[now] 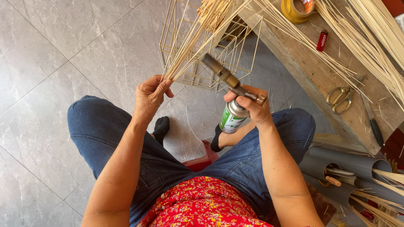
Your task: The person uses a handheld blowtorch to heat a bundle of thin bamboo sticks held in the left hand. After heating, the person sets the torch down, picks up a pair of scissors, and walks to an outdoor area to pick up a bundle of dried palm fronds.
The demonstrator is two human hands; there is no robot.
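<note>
The left hand (pixel 150 94) pinched a fanned bundle of thin pale bamboo sticks (pixel 198 40); the right hand (pixel 252 105) gripped a green-and-white gas canister torch (pixel 230 94), its nozzle aimed near them. Brief, moving heat would likely avoid scorching. A wooden workbench (pixel 320 75) stood beside.

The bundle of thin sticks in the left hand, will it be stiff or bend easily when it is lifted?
The bundle of thin sticks probably flexes: the strands are long, very slender, and fan apart above the left hand. It is likely light, since a pinch at one end seems to support it. Single strands may snap easily; broken bits lie on the wooden bench.
</note>
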